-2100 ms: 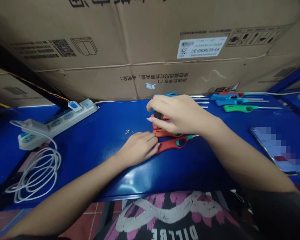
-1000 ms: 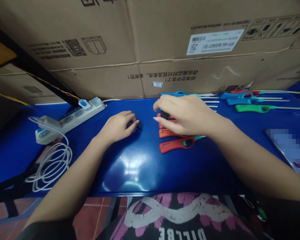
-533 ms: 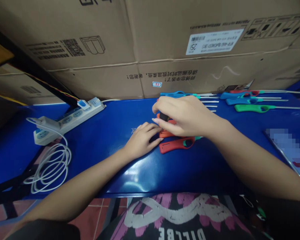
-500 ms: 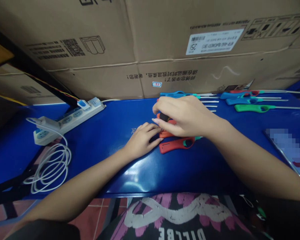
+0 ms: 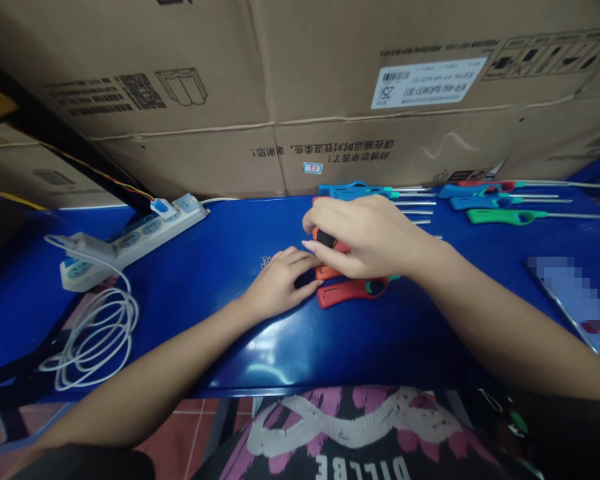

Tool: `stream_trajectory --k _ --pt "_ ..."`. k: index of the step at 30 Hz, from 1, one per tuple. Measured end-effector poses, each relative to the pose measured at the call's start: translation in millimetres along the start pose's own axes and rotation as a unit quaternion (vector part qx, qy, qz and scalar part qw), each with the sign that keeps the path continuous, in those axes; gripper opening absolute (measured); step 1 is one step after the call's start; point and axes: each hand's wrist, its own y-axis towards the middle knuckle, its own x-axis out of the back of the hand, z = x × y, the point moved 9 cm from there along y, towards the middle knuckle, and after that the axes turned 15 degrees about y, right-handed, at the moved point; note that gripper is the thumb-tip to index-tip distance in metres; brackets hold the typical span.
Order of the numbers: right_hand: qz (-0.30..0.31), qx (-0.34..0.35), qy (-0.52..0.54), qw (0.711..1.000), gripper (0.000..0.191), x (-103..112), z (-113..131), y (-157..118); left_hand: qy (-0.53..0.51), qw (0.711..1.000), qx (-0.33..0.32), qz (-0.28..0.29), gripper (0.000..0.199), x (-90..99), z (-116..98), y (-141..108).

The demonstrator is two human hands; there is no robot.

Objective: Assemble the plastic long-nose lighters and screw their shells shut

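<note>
My right hand point(image 5: 365, 237) arches over a row of long-necked lighters, its fingers wrapped round a small black object point(image 5: 325, 238) beside the orange handles. My left hand point(image 5: 283, 283) rests on the blue table, fingertips against the end of an orange lighter point(image 5: 327, 272). Just below lies a red lighter point(image 5: 347, 292) with a teal part near its trigger. Blue lighters point(image 5: 355, 191) lie behind my right hand, their metal necks pointing right. Farther right sit more lighters, among them a green one point(image 5: 505, 216).
A white power strip point(image 5: 135, 240) with a plug and a coiled white cable point(image 5: 93, 333) is at the left of the blue table point(image 5: 280, 353). A phone point(image 5: 575, 300) lies at the right. A large cardboard box point(image 5: 205, 153) stands along the back.
My right hand has shifted slightly down and left, with the black object tilted more to the side. My left hand stays nearly in place. The view has moved slightly.
</note>
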Motion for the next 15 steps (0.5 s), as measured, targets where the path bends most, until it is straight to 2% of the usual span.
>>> stream_trajectory --k 9,15 --pt "-0.019 -0.026 -0.027 0.999 0.032 -0.6 -4.5 0.3 -0.007 1.0 -0.02 0.005 0.025 0.9 -3.4 0.2" --pt "-0.033 -0.061 -0.062 0.996 0.03 -0.8 -10.1 0.7 -0.007 1.0 -0.02 0.023 0.033 -0.6 -2.8 -0.9"
